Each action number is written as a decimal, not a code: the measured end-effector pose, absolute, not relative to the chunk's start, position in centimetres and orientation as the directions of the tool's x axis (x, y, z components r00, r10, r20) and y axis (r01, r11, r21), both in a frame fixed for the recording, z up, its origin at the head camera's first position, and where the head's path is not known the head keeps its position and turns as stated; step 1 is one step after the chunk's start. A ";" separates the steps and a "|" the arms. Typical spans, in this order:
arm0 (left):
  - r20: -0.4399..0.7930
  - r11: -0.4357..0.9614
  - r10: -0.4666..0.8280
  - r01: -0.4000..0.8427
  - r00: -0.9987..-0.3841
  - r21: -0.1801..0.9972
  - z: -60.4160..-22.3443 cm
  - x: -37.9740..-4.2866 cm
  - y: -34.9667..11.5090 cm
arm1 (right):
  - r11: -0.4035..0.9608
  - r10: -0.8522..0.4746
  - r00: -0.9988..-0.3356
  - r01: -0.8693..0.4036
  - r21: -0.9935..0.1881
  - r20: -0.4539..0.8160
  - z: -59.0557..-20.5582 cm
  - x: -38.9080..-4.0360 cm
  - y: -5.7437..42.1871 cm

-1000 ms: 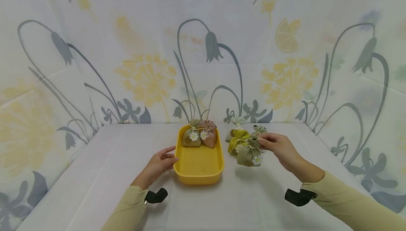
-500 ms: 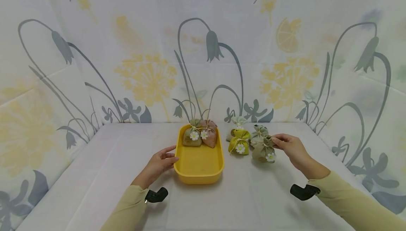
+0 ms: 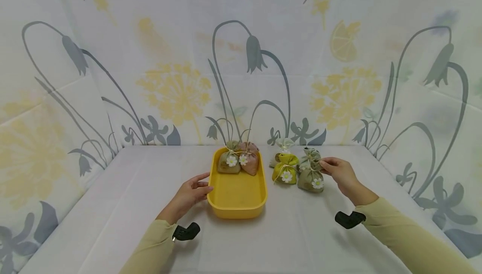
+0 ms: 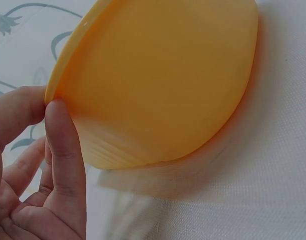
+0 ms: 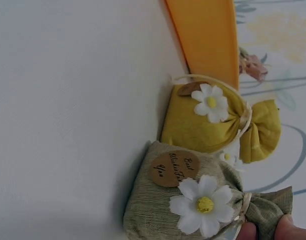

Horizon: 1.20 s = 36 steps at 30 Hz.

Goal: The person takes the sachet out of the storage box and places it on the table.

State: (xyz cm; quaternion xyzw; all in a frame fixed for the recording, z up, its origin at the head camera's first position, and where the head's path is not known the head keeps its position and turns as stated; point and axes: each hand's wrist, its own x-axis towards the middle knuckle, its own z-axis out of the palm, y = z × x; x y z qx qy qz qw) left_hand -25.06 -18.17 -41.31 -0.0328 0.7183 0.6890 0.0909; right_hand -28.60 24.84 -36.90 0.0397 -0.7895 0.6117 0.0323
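Observation:
My left hand (image 3: 191, 195) holds the left rim of a yellow plastic tub (image 3: 237, 213). In the left wrist view, the thumb and a finger pinch that rim. A green pouch (image 3: 229, 163) and a pinkish pouch (image 3: 249, 163), each with a white flower, sit at the tub's far end. My right hand (image 3: 342, 177) pinches the gathered neck of a grey-green drawstring pouch (image 3: 310, 180) at the right. That pouch bears a white flower and a round brown tag (image 5: 175, 168), and stands on the table beside a yellow-green pouch (image 3: 285, 168).
Behind the held pouch is a pale grey pouch (image 3: 311, 154). A lighter pouch (image 3: 285, 143) stands behind the yellow-green one. White cloth covers the table (image 3: 301, 240), and a flower-printed cloth (image 3: 180, 35) hangs behind and at the sides.
The right hand has carried the grey-green pouch rightward from in front of the yellow-green one, then slightly back left, setting it upright on the table. The left hand stays on the tub.

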 end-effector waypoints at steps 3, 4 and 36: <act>-0.173 0.047 0.085 -0.169 -0.981 0.984 -41.2 -25.0 -18.2 | 0.256 -0.016 -0.996 -0.090 -0.963 0.089 -37.2 -28.8 24.9; -0.174 0.045 0.084 -0.171 -0.981 0.984 -41.2 -25.0 -18.2 | 0.258 -0.011 -0.996 -0.088 -0.962 0.088 -37.3 -28.8 24.9; -0.164 0.045 0.082 -0.161 -0.983 0.986 -41.2 -24.8 -18.2 | 0.267 0.016 -0.998 -0.054 -0.962 0.060 -37.4 -25.8 26.8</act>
